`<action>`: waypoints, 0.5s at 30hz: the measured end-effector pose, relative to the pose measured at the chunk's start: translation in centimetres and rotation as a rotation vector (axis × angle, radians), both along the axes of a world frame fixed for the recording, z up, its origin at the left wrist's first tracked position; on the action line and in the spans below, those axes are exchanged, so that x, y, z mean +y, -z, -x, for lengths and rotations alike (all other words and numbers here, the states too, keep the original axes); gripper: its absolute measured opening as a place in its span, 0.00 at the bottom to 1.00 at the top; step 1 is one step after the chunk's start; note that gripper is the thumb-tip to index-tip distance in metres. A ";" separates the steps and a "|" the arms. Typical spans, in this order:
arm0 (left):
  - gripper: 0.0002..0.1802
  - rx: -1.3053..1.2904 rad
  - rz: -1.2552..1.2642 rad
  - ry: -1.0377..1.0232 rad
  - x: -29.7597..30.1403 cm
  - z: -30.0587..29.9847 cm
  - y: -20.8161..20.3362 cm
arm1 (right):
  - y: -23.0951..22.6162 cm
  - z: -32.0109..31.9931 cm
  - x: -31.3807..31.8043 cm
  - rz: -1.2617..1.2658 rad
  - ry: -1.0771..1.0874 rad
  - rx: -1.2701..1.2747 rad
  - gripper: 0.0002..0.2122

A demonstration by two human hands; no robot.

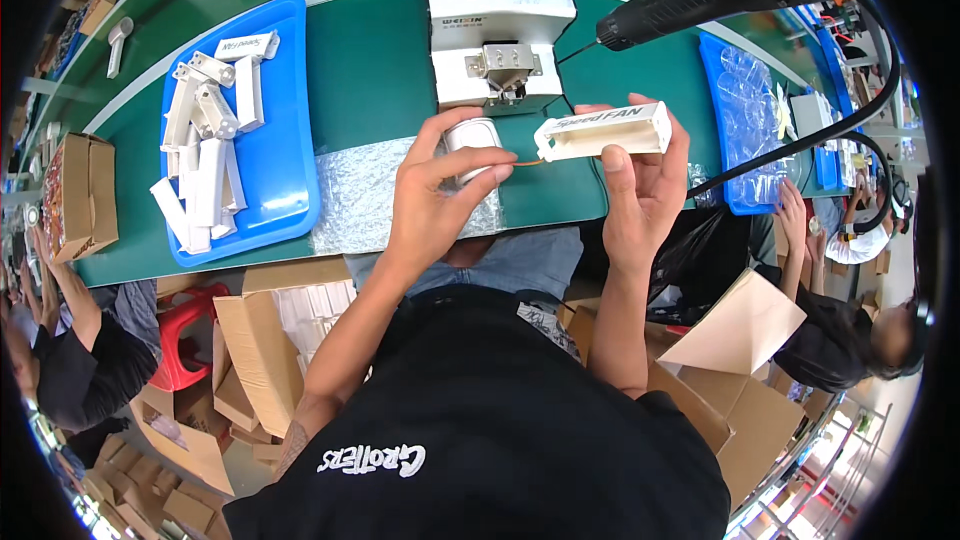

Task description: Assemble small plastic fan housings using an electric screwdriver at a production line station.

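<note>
Centre frame: left hand [432, 190] pinching rounded white part [472, 134], wire [529, 163] at fingertips [498, 156] | right hand [645, 202] gripping white case [600, 124] | I'd advise: keep wire slack.

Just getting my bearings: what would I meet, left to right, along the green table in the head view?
Cardboard box, blue tray holding white casings, left hand, long white casing held by the right hand, second blue tray holding clear plastic pieces.

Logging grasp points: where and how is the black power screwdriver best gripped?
Probably around its thick black barrel, from the near side, by the right hand once it releases the white housing: the thin bit points left, the cable leaves the right end.
</note>
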State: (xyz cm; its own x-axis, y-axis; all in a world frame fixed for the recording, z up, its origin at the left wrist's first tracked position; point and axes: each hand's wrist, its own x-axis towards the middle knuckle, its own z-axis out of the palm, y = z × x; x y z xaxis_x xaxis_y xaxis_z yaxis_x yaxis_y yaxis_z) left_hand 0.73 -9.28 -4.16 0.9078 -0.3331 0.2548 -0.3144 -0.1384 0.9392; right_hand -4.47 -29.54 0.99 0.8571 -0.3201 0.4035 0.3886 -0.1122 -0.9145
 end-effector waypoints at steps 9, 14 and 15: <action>0.09 -0.132 0.052 -0.081 -0.6 0.6 -0.5 | 0.0 0.3 -0.1 -0.069 -0.006 0.005 0.25; 0.09 -0.198 -0.033 -0.064 -0.7 0.3 -0.6 | -0.2 0.0 0.4 -0.057 -0.065 -0.050 0.27; 0.08 -0.174 -0.040 -0.069 -0.8 0.3 -0.8 | -0.4 0.0 0.6 -0.046 -0.085 -0.070 0.27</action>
State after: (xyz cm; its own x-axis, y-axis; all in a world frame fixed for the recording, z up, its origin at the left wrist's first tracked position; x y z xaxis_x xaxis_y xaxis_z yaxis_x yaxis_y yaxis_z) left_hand 0.39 -10.10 -3.39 0.8724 -0.2843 0.3976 -0.4598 -0.2015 0.8649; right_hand -4.46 -28.98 1.35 0.8521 -0.2671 0.4501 0.4583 -0.0347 -0.8881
